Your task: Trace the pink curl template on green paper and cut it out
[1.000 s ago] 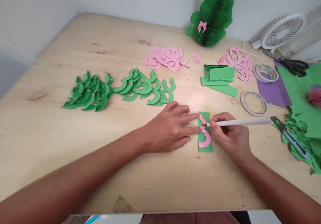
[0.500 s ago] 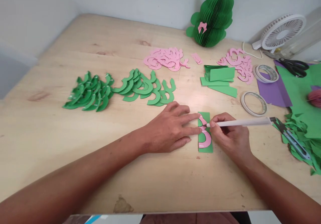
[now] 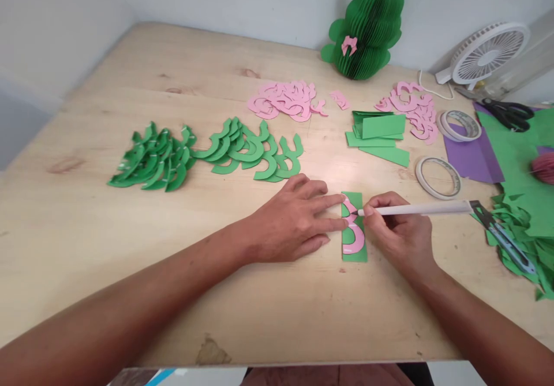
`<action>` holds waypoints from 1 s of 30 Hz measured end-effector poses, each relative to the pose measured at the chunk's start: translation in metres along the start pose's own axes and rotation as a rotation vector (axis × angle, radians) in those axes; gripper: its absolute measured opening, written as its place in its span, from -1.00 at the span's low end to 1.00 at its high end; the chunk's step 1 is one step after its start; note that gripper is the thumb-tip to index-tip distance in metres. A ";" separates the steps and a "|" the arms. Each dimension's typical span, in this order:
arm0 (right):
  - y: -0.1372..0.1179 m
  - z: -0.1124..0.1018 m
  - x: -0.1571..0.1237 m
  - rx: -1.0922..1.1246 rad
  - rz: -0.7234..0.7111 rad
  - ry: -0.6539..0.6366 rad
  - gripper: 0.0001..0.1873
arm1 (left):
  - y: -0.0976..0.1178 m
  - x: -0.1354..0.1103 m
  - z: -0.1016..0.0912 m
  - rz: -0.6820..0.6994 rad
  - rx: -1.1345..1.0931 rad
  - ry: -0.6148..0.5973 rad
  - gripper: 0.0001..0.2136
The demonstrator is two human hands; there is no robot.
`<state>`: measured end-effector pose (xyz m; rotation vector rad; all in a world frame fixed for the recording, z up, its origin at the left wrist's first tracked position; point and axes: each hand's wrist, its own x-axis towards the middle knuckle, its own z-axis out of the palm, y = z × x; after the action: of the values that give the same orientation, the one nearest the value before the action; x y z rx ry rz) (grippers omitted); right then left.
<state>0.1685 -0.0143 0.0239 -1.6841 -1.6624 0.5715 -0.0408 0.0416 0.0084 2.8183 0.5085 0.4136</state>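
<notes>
A pink curved paper template (image 3: pixel 356 239) lies on a green paper strip (image 3: pixel 362 257) in front of me. My left hand (image 3: pixel 294 218) rests flat on the table with its fingers spread, two fingertips pressing on the template's left side. Closed around a white pen (image 3: pixel 415 208), my right hand (image 3: pixel 400 230) is just right of the strip. The pen's dark tip is at the template's edge, near its narrow middle.
Green cut shapes (image 3: pixel 255 149) and a folded green pile (image 3: pixel 153 158) lie left. Pink cutouts (image 3: pixel 285 100), green strips (image 3: pixel 383 129), tape rolls (image 3: pixel 438 178), scissors (image 3: pixel 508 113), a utility knife (image 3: pixel 511 247) and green scraps surround the hands. A honeycomb paper figure (image 3: pixel 367 34) and fan (image 3: pixel 487 57) stand behind.
My right hand and the pen have shifted slightly, the tip moving a little way up along the template's edge. My left hand stays in place.
</notes>
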 end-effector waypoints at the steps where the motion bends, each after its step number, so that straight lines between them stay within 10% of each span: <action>1: 0.000 0.000 0.000 0.000 0.002 0.001 -0.89 | 0.000 0.000 0.000 -0.001 0.000 0.002 -0.67; 30: -0.001 0.001 -0.001 -0.001 -0.012 -0.032 -0.85 | 0.001 0.000 -0.001 -0.005 -0.015 -0.015 -0.65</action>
<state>0.1673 -0.0156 0.0236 -1.6731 -1.6940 0.5948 -0.0407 0.0412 0.0099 2.8034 0.5069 0.3930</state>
